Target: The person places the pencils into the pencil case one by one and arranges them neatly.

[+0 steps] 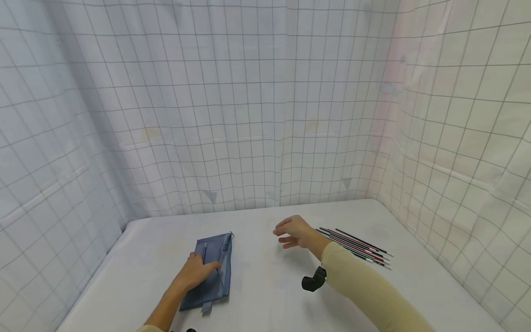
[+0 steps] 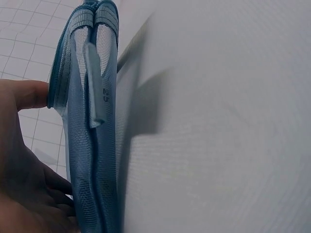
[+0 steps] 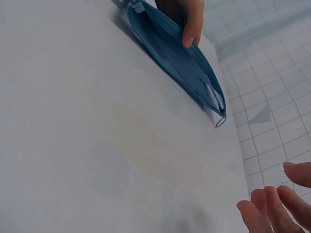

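A flat blue zip pouch [image 1: 214, 288] lies on the left half of the white table. My left hand [image 1: 195, 272] rests on its upper face, the thumb stretched towards the zip edge. Seen from the left wrist, the thumb touches the zipped rim of the pouch [image 2: 90, 160] and the other fingers lie against the same face. The right wrist view shows the pouch [image 3: 170, 56] unzipped, its mouth gaping. To the right of it my right hand [image 1: 295, 233] hovers above the table with loosely bent fingers, holding nothing.
Several thin dark and red pencil-like sticks [image 1: 356, 246] with pale ends lie in a loose row at the right, beyond my right wrist. White gridded curtain [image 1: 249, 115] hangs behind and along both sides of the table [image 1: 265, 304]. A black device [image 1: 314, 280] sits at my right wrist.
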`<move>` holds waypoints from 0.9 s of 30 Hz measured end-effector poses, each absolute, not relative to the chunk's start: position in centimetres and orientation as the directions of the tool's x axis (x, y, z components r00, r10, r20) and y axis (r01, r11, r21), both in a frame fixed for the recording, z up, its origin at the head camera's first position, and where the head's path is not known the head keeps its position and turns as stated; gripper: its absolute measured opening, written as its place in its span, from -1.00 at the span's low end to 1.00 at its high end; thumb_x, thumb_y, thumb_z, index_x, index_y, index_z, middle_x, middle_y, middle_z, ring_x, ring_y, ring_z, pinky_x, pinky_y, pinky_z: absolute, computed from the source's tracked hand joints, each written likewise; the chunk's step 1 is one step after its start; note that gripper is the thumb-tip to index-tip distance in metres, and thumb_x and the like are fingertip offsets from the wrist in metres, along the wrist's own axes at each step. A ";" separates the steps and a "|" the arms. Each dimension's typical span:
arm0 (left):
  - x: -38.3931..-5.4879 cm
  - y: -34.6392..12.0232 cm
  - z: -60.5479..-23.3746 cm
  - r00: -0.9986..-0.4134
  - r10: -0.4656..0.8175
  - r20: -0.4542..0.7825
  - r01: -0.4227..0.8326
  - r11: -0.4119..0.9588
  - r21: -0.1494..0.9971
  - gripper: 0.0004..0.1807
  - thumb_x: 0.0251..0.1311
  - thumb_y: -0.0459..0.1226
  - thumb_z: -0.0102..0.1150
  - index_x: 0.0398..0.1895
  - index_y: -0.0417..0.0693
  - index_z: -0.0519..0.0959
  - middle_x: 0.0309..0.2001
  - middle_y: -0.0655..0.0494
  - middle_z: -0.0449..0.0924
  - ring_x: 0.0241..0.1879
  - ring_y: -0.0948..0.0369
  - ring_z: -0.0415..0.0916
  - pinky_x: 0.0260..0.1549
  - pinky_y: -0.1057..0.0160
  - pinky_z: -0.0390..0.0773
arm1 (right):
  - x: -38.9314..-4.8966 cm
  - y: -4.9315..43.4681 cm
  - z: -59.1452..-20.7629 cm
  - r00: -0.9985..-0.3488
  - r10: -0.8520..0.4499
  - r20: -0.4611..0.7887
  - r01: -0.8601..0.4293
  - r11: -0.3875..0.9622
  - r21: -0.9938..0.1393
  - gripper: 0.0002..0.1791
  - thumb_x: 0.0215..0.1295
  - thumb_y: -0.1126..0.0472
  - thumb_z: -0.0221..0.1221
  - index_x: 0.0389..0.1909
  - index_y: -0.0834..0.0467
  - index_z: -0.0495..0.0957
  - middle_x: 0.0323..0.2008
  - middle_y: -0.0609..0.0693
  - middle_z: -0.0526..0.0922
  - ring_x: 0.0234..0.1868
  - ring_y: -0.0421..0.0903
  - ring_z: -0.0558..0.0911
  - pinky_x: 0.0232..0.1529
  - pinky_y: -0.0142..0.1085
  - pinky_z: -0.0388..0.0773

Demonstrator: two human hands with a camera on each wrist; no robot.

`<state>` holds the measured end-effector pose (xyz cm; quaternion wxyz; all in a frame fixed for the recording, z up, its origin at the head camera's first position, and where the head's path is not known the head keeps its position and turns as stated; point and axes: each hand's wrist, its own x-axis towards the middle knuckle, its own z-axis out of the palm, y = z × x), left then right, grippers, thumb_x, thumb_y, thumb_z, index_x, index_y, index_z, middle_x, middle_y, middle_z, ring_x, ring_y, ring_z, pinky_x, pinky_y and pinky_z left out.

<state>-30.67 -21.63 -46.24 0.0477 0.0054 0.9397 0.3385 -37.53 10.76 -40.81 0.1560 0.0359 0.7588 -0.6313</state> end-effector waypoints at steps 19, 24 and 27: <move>-30.5 -21.5 -46.0 -0.995 0.044 -0.087 -0.021 0.772 0.636 0.14 0.25 0.11 0.20 0.34 -0.86 0.03 0.40 -0.83 -0.23 0.40 -0.62 -0.17 0.34 -0.47 0.04 | -37.9 15.9 -41.3 -0.955 -0.119 -0.271 0.237 0.244 -0.941 -0.59 0.33 0.33 0.36 0.15 0.39 0.59 -0.03 0.21 0.72 -0.01 0.23 0.72 -0.21 -0.08 0.75; -30.5 -21.6 -46.2 -0.995 0.050 -0.084 -0.014 0.773 0.634 0.12 0.27 0.10 0.19 0.33 -0.87 0.04 0.39 -0.84 -0.22 0.40 -0.63 -0.16 0.33 -0.48 0.06 | -37.9 17.1 -41.2 -0.957 -0.120 -0.266 0.222 0.294 -0.930 -0.59 0.31 0.32 0.37 0.14 0.37 0.60 -0.02 0.19 0.72 0.00 0.24 0.73 -0.20 -0.08 0.75; -30.5 -21.6 -46.2 -0.995 0.051 -0.083 -0.014 0.770 0.638 0.13 0.27 0.11 0.19 0.33 -0.86 0.03 0.40 -0.84 -0.23 0.40 -0.63 -0.17 0.33 -0.48 0.05 | -38.0 17.9 -41.1 -0.958 -0.116 -0.262 0.214 0.321 -0.923 -0.57 0.30 0.33 0.38 0.15 0.38 0.59 0.01 0.20 0.69 -0.01 0.25 0.73 -0.19 -0.08 0.75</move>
